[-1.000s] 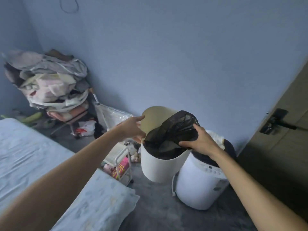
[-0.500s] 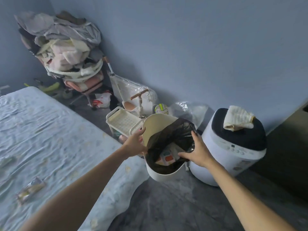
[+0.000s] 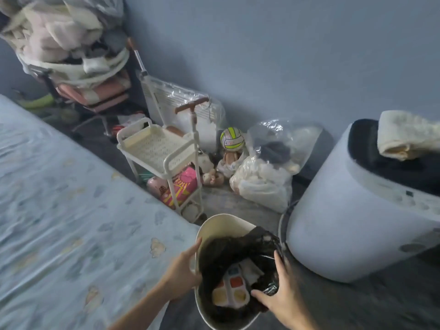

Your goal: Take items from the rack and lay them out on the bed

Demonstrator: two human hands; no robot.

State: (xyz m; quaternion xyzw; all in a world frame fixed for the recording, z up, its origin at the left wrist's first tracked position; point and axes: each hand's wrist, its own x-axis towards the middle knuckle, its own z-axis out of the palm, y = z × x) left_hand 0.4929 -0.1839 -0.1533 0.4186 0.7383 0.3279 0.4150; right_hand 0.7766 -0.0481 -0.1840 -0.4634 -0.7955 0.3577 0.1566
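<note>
A cream bin [image 3: 220, 228] lined with a black bag [image 3: 228, 253] is held low in front of me, beside the bed [image 3: 71, 210]. My left hand [image 3: 182, 273] grips its left rim. My right hand [image 3: 283, 298] grips the right rim together with the black bag. Inside the bag lies a white tray with orange, yellow and blue squares [image 3: 232, 290]. The white rolling rack [image 3: 159, 151] stands beyond the bin against the bed's edge; its top shelf looks bare, and pink items [image 3: 181, 189] sit on a lower shelf.
A white round appliance [image 3: 357, 222] with a folded cream towel [image 3: 407, 136] on its dark lid stands at the right. Clear plastic bags [image 3: 264, 177], a small ball [image 3: 232, 138] and soft toys lie by the wall. A chair heaped with clothes [image 3: 66, 39] fills the far left corner.
The bin has come down and toward me, from beside the appliance to low by the bed's edge. My view has tilted downward. Both hands kept their hold on the rim.
</note>
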